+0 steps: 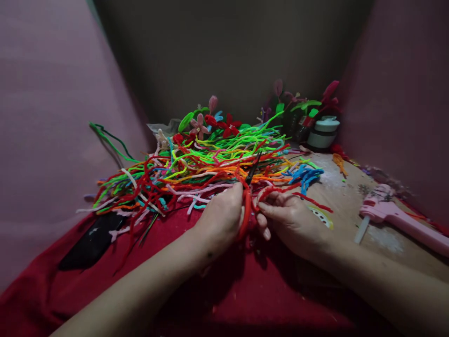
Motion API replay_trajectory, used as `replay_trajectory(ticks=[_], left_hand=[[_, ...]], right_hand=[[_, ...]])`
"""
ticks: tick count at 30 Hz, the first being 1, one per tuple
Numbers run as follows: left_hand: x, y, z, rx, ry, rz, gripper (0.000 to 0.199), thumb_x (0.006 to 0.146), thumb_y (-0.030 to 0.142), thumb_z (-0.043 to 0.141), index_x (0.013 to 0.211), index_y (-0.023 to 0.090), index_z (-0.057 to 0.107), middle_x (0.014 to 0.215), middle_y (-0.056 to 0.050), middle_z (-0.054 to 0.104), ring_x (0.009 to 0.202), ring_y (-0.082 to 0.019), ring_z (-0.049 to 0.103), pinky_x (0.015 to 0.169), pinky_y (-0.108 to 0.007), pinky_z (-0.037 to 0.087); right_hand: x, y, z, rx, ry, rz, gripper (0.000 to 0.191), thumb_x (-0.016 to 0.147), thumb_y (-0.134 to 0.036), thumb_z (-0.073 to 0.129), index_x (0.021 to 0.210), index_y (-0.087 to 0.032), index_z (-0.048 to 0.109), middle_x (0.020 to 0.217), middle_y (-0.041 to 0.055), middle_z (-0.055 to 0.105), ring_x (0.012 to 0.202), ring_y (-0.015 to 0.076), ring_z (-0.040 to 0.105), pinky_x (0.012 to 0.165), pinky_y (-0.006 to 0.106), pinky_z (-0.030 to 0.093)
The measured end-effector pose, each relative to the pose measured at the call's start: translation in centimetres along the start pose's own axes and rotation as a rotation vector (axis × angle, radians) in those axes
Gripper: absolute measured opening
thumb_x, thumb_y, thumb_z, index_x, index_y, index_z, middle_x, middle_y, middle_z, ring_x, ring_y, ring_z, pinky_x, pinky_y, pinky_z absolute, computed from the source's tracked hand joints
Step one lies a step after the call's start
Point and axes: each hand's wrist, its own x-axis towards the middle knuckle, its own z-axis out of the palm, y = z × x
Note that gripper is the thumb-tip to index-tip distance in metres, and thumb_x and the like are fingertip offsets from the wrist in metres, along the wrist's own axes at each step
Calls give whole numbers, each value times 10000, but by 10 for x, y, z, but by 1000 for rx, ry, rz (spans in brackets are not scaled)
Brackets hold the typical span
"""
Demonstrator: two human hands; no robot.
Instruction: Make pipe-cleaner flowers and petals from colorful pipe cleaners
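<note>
In the middle of the head view, my left hand (224, 210) is closed around a pair of scissors (247, 210) with a red handle. Their dark blades point up and away from me, over the pile. My right hand (289, 217) pinches a bent red pipe cleaner (273, 191) between thumb and fingers, close beside the scissors' handle. One red end sticks out to the right past my knuckles. The fingertips of both hands nearly meet, and what lies between them is partly hidden. Just beyond my hands spreads a tangled pile of coloured pipe cleaners (210, 164).
Pipe cleaner flowers (199, 126) stand behind the pile. A lidded jar (322, 132) is at the back right. A pink glue gun (396, 210) lies on the right, on a brown board (345, 206). A black flat object (93, 241) rests at left on red cloth (168, 267).
</note>
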Motion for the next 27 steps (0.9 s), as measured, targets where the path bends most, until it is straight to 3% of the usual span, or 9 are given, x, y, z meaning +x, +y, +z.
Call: replay_trajectory(ticks=[5, 7, 11, 13, 15, 17, 21, 24, 27], left_hand=[[4, 5, -6, -559, -95, -151, 172, 763, 303, 561, 710, 140, 542, 502, 21, 525, 401, -86, 477, 399, -192, 374], [6, 5, -8, -737, 46, -168, 178, 744, 299, 601, 779, 128, 566, 573, 4, 573, 441, -81, 500, 426, -188, 405], [17, -4, -20, -975, 529, -95, 241, 677, 189, 663, 877, 132, 541, 657, 6, 600, 511, -75, 533, 491, -187, 451], [21, -10, -25, -1056, 598, -117, 265, 635, 129, 678, 862, 119, 542, 647, 12, 592, 520, -74, 542, 512, -191, 459], [22, -14, -24, -1104, 475, -203, 260, 597, 90, 685, 821, 109, 554, 617, 19, 577, 506, -76, 540, 514, -201, 462], [17, -13, -17, -1099, 262, -272, 259, 579, 82, 691, 808, 110, 574, 611, 14, 584, 514, -90, 554, 521, -213, 462], [5, 0, 3, -1085, -107, -234, 240, 626, 138, 671, 856, 107, 610, 640, -10, 606, 501, -89, 544, 503, -218, 441], [1, 7, 9, -1102, -100, -242, 293, 611, 136, 679, 891, 118, 594, 599, 20, 562, 465, -78, 517, 478, -212, 427], [0, 7, 8, -1091, -45, -261, 327, 600, 135, 687, 904, 133, 566, 593, 35, 538, 451, -84, 510, 452, -216, 417]], right_hand=[[5, -4, -2, 86, 99, -97, 166, 650, -224, 723, 714, -165, 582, 539, -67, 466, 409, 24, 317, 385, 171, 244], [10, -7, -6, 137, 162, -137, 188, 626, -217, 737, 703, -180, 569, 556, -68, 463, 429, 34, 327, 400, 176, 259], [14, -16, -11, 262, 213, -166, 235, 594, -195, 747, 687, -207, 532, 559, -71, 432, 461, 58, 349, 414, 186, 267], [12, -18, -10, 266, 147, -164, 223, 592, -191, 747, 696, -213, 551, 575, -63, 445, 486, 67, 367, 432, 193, 281], [9, -17, -9, 234, 71, -174, 189, 609, -199, 742, 702, -216, 578, 615, -49, 482, 529, 76, 400, 479, 205, 327], [7, -14, -8, 169, 13, -194, 143, 646, -208, 725, 710, -227, 598, 650, -42, 508, 576, 88, 435, 544, 219, 370], [5, -9, -8, -62, -70, -289, 42, 762, -244, 636, 731, -245, 607, 751, -24, 555, 710, 128, 501, 698, 267, 418], [4, -9, -6, -246, -71, -334, 52, 781, -238, 610, 731, -239, 599, 818, -12, 574, 790, 147, 515, 798, 299, 403], [3, -11, -3, -316, -33, -327, 59, 779, -228, 599, 720, -228, 594, 758, -12, 558, 750, 145, 503, 775, 293, 398]])
